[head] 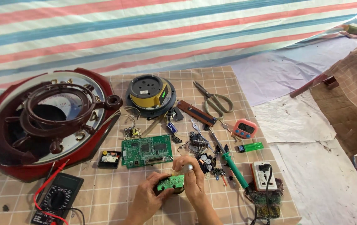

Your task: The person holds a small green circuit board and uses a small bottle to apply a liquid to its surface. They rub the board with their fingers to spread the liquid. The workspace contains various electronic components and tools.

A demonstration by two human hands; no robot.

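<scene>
My left hand (147, 199) grips the near left end of a small green circuit board (171, 181) held just above the checked cloth. My right hand (192, 180) is closed on the board's right end, and a small silvery tip (189, 167) shows at its fingers; I cannot tell what that tip belongs to. A larger green circuit board (147, 150) lies flat just beyond both hands. A green-handled soldering iron (230, 164) rests to the right of my right hand, untouched.
A dark red clock case (41, 121) fills the left. A black multimeter (57, 199) with red lead sits near left. Farther back lie a round yellow-and-black motor unit (150, 95), scissors (214, 100), a pink timer (245, 128), a green lighter (253, 146) and a power socket (263, 175).
</scene>
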